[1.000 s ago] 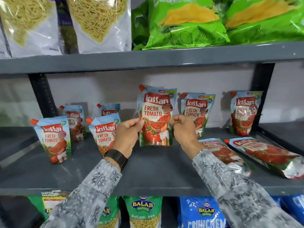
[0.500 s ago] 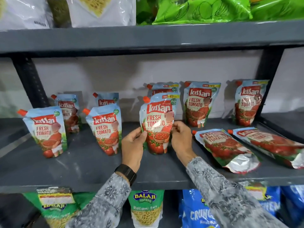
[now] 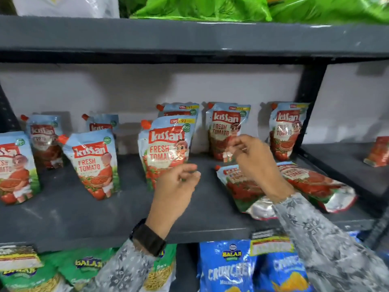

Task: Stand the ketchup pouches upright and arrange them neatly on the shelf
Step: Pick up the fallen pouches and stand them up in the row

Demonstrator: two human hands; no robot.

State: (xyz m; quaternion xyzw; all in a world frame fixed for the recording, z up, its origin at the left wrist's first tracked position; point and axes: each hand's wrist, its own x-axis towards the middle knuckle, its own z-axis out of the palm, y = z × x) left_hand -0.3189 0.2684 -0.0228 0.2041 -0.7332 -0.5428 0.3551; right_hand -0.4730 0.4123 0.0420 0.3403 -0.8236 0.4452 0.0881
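Several Kissan ketchup pouches stand upright on the dark grey middle shelf (image 3: pixel 88 220). The centre front pouch (image 3: pixel 166 148) stands on its own, with another pouch (image 3: pixel 181 109) right behind it. My left hand (image 3: pixel 176 186) hovers just below and in front of it, fingers loosely curled, holding nothing. My right hand (image 3: pixel 256 163) is raised with fingers apart above a pouch lying flat (image 3: pixel 237 186). A second flat pouch (image 3: pixel 315 182) lies to its right. Upright pouches stand at the back (image 3: pixel 227 127) and back right (image 3: pixel 286 129); more stand on the left (image 3: pixel 94 163).
A black shelf upright (image 3: pixel 309 106) stands at the back right, with another pouch (image 3: pixel 379 152) beyond it. The upper shelf board (image 3: pixel 189 36) hangs close overhead with green snack bags (image 3: pixel 210 7). Balaji snack bags (image 3: pixel 229 268) fill the shelf below.
Both hands have let go of the centre pouch, which now stands on the shelf. My right hand has moved right, over the flat pouch. The camera has tilted down.
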